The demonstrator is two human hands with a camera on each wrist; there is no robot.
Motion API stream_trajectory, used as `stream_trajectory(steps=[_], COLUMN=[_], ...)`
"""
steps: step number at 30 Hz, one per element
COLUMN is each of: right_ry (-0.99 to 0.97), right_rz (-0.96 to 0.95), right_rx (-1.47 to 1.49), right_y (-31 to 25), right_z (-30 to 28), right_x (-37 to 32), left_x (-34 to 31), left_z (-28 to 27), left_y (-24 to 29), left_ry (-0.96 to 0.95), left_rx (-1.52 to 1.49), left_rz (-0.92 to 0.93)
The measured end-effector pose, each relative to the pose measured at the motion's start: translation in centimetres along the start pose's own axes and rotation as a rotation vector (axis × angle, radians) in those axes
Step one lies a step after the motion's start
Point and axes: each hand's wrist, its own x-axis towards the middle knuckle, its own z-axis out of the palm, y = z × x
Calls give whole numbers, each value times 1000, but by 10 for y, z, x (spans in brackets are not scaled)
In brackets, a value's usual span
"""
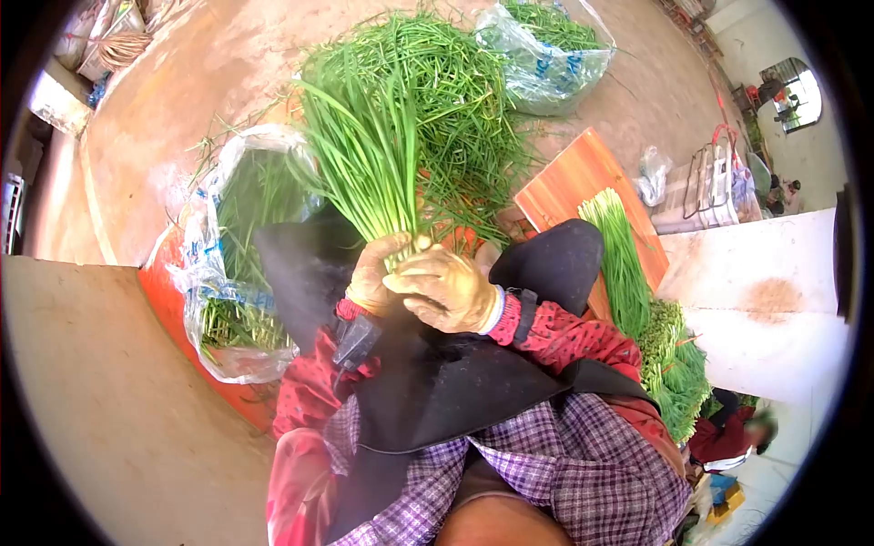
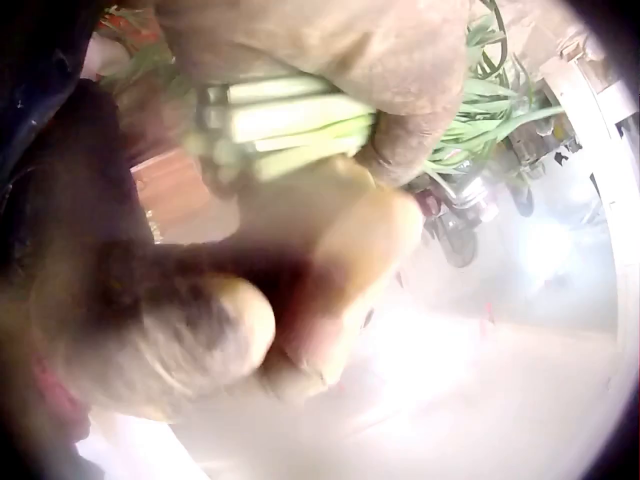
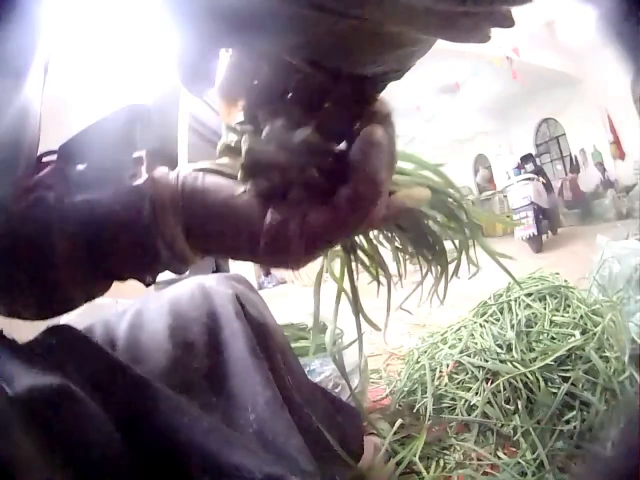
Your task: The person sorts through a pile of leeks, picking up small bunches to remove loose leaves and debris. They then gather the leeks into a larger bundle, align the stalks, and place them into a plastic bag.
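A bunch of garlic chives [image 1: 364, 164] stands upright before the lap, its leaves fanning up and away. My left hand [image 1: 369, 273], in a yellowish work glove, grips it near the pale stem ends. Those cut ends [image 2: 300, 125] show under the gloved fingers in the left wrist view. My right hand [image 1: 451, 291], gloved too, is at the base of the bunch with bent fingers overlapping the ends; I cannot tell whether it pinches any stem. Leaves [image 3: 430, 230] droop beyond the hands in the right wrist view.
A big loose chive pile [image 1: 464, 118] lies ahead. Clear plastic bags of chives stand at left [image 1: 196, 273] and far right [image 1: 542, 82]. A wooden board [image 1: 564, 168] bears a neat bundle [image 1: 619, 264]; more bundles [image 1: 674, 364] are stacked nearer. Another person [image 1: 728, 437] sits at lower right.
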Motion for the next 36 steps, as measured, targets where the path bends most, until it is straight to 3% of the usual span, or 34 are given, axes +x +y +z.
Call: stream_trajectory(steps=[2,4,5,6,8,10,12,13,14,16,18,20,24,25,26,28,29,32,34,36], right_ry=[131,250,249,184,61,17,167,140,41,86,251,407,447,650,648,472,382,-32,-214,-644], right_rz=[104,608,738,1023,1028,1118,1050,1144,1031,1072,1069,987,609,778,917,838,744,189,-85,139], right_rx=[-33,314,398,792,938,1097,1086,987,907,945,1073,1197,1455,1270,983,551,563,12,40,16], right_y=[3,20,34,44,38,37,49,40,94,128,166,207,281,239,215,149,128,36,4,15], right_z=[-11,-6,5,9,12,10,35,24,42,26,-8,-50,-114,-115,-116,-93,-68,35,96,110], right_x=[-3,-14,-17,-22,3,28,38,54,38,45,45,50,21,28,36,66,75,91,75,71], left_x=[-2,-9,-13,-15,-23,-28,-39,-46,-57,-82,-102,-123,-169,-179,-187,-192,-191,-189,-190,-197], left_z=[8,18,19,21,23,18,24,11,-1,6,-2,-10,-46,-57,-72,-73,-70,-57,-51,-38], left_y=[6,12,14,16,17,28,31,41,54,76,96,108,114,111,108,96,93,91,88,86], left_ry=[-52,85,78,67,118,186,387,448,504,617,729,657,669,717,709,764,747,673,632,580], left_rx=[80,310,377,444,512,720,1217,1609,2000,2350,2612,2725,2867,2938,2973,3034,2998,3011,3006,2949], left_rz=[114,92,95,97,146,50,274,415,551,617,523,682,580,521,466,403,411,309,229,202])
